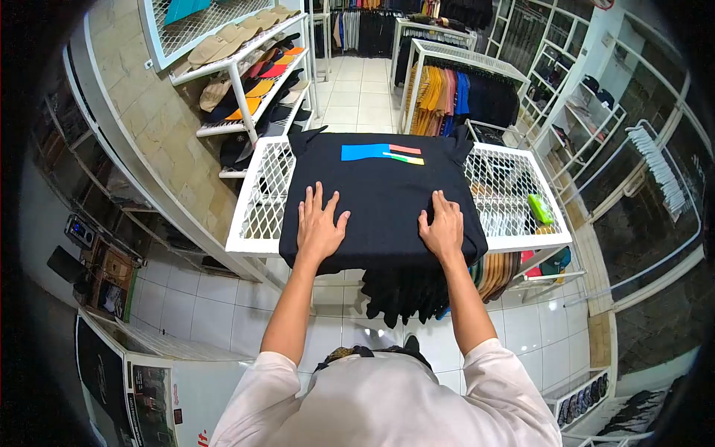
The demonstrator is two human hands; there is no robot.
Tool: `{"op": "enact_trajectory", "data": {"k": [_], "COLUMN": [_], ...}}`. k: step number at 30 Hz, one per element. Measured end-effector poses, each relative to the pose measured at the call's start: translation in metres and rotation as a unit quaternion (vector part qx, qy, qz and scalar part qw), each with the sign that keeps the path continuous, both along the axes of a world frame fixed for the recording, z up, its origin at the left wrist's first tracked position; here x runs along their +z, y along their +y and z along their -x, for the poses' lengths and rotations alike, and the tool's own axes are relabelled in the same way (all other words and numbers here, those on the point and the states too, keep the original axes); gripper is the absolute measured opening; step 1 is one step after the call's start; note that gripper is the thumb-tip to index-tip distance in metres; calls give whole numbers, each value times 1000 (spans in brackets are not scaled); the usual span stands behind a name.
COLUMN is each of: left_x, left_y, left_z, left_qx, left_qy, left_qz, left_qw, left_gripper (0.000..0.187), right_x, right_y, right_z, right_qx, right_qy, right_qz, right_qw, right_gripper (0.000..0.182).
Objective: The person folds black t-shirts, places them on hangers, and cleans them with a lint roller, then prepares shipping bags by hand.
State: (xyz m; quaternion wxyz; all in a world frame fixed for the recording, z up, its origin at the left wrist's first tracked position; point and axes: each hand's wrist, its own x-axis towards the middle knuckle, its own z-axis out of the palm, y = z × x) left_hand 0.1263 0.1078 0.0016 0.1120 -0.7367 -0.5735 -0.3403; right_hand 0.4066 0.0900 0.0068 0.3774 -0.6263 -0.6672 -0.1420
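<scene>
A black T-shirt [380, 201] with a blue, red, yellow and green print lies spread over a white mesh-topped rack [257, 197]. Its near edge reaches the front rim of the rack. On the left half of the cloth rests my left hand [320, 227], palm down with the fingers spread. My right hand [442, 227] lies flat on the right half, thumb apart from the fingers. Neither hand grips anything. The print [381, 153] sits beyond both hands, towards the far edge.
A bright green object [540, 209] lies on the mesh at right. Dark garments [406, 294] hang beneath the rack. Shelves of caps [257, 82] stand at the left. Farther back, a second rack [473, 59] holds yellow, pink and blue clothes. White hangers [655, 167] hang at right.
</scene>
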Motion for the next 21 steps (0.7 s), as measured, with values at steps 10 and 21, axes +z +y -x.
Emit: {"op": "enact_trajectory", "data": {"k": [10,21], "left_x": [14,51], "left_y": [-78,-135], "left_z": [66,74], "left_qx": [-155,-131], "left_qy": [-105,-104], "left_qz": [68,162], "left_qw": [980,972], "left_gripper": [33,8], "right_x": [-9,36], "right_y": [-88,-122], "right_z": [-26,-25], "right_qx": [119,139], "right_qy": [9,48], "right_qz": [9,114], "right_qw": [993,983], "right_gripper": [40,11]}}
